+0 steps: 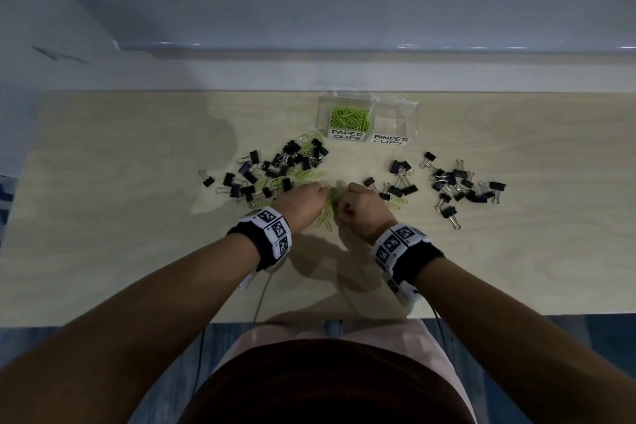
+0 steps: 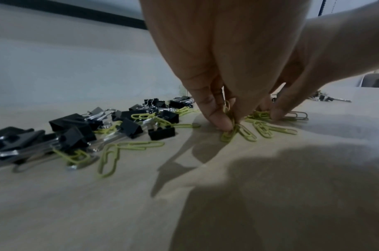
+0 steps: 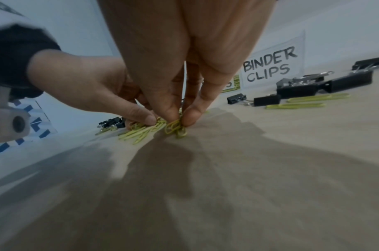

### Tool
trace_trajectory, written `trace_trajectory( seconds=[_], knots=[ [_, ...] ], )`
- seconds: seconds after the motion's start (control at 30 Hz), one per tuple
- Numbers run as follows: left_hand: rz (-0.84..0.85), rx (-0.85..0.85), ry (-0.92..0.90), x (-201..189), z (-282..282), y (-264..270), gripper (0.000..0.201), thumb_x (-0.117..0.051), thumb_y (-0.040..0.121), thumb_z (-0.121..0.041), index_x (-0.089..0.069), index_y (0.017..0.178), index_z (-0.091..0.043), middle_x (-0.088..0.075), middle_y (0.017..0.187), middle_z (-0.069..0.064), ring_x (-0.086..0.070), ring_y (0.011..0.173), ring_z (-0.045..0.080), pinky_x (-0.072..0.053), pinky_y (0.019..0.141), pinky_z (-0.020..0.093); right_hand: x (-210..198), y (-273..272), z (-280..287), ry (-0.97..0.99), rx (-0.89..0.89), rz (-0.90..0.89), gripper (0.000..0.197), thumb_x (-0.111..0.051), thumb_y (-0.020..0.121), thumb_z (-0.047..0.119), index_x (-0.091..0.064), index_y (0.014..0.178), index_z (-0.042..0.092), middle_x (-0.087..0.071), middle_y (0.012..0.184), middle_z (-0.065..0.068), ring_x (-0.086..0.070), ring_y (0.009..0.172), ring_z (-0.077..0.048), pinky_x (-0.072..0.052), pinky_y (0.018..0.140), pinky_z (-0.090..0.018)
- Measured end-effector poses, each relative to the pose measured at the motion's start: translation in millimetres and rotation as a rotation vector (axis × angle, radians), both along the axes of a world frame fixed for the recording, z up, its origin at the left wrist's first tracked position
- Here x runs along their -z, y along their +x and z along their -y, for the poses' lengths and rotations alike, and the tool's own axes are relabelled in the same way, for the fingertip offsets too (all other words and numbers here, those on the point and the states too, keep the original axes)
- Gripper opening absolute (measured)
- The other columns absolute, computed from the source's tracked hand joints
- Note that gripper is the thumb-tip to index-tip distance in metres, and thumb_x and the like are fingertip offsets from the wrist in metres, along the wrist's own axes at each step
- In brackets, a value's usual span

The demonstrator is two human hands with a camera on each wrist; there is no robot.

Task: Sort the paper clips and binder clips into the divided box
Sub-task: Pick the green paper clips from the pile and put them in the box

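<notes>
Both hands meet at the middle of the wooden table over a small heap of green paper clips (image 1: 325,213). My left hand (image 2: 231,122) pinches a few green clips (image 2: 228,134) against the table between thumb and fingertips. My right hand (image 3: 182,118) pinches a bunch of green clips (image 3: 175,129) right beside it. The clear divided box (image 1: 413,120) stands at the back. Its "PAPER CLIPS" side holds green clips (image 1: 349,119), and its "BINDER CLIPS" side (image 1: 395,122) looks bare. Black binder clips (image 1: 275,169) mixed with green clips lie to the left.
More black binder clips lie right of the hands in a small group (image 1: 399,182) and a larger scatter (image 1: 461,186). Two loose green clips (image 3: 308,101) lie near the right group. A pale wall runs behind the table. The table's near edge is close to my body.
</notes>
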State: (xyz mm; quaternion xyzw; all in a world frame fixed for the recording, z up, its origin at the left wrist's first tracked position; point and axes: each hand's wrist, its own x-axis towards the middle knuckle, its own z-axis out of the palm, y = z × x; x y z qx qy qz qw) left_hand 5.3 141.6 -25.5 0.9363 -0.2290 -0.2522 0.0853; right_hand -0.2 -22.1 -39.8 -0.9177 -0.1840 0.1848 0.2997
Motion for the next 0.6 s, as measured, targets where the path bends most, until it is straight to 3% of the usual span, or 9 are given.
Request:
trace_trajectory(
  seconds=[0.07, 0.2, 0.27, 0.37, 0.5, 0.6],
  knots=[
    [-0.009, -0.023, -0.016, -1, -1, 5, 0.024, -0.04, 0.089, 0.001, -0.051, 0.11, 0.001, -0.058, 0.106, 0.016, -0.057, 0.094, 0.031, -0.047, 0.079, 0.039, -2, 3, -2, 0.016, 0.008, 0.017, 0.005, -0.066, 0.065, 0.003, -0.061, 0.065, 0.003, -0.058, 0.072, -0.013, -0.054, 0.061, -0.028, -0.042, 0.056, -0.028],
    [-0.056, -0.219, -0.204, -11, -5, 15, 0.013, -0.049, 0.091, -0.008, -0.06, 0.098, -0.004, -0.065, 0.094, 0.01, -0.062, 0.085, 0.024, -0.049, 0.074, 0.033, -15, 19, -2, -0.005, 0.088, -0.148, 0.007, -0.071, 0.07, 0.011, -0.067, 0.075, 0.01, -0.064, 0.078, -0.002, -0.054, 0.069, -0.015, -0.046, 0.069, -0.025],
    [-0.065, -0.336, -0.333, -19, -6, 26, 0.01, -0.055, 0.091, -0.012, -0.061, 0.096, -0.006, -0.066, 0.092, 0.007, -0.062, 0.082, 0.021, -0.048, 0.072, 0.027, -19, 27, 0, 0.023, 0.179, -0.275, 0.009, -0.074, 0.069, 0.011, -0.067, 0.071, 0.017, -0.063, 0.071, 0.005, -0.055, 0.065, -0.009, -0.045, 0.067, -0.019],
    [-0.031, -0.445, -0.454, -36, -1, 54, 0.01, -0.057, 0.09, -0.013, -0.061, 0.097, -0.006, -0.065, 0.093, 0.003, -0.062, 0.085, 0.018, -0.051, 0.078, 0.028, -25, 43, 7, 0.131, 0.268, -0.374, 0.021, -0.075, 0.067, 0.003, -0.066, 0.065, 0.021, -0.063, 0.063, 0.008, -0.055, 0.056, 0.0, -0.045, 0.06, -0.019],
    [0.095, -0.51, -0.551, -58, 12, 98, 0.012, -0.055, 0.091, -0.011, -0.063, 0.097, -0.004, -0.068, 0.095, 0.008, -0.063, 0.084, 0.019, -0.052, 0.08, 0.027, -50, 77, 13, 0.286, 0.413, -0.339, 0.014, -0.075, 0.068, -0.002, -0.068, 0.069, 0.01, -0.069, 0.072, 0.0, -0.064, 0.065, -0.009, -0.053, 0.066, -0.022],
    [0.172, -0.536, -0.545, -63, 23, 123, 0.013, -0.056, 0.09, -0.01, -0.065, 0.096, -0.002, -0.069, 0.095, 0.011, -0.064, 0.085, 0.021, -0.052, 0.08, 0.028, -67, 114, 13, 0.294, 0.478, -0.148, 0.015, -0.075, 0.069, 0.001, -0.067, 0.067, 0.014, -0.071, 0.074, -0.003, -0.068, 0.072, -0.016, -0.058, 0.07, -0.027]
  ],
)
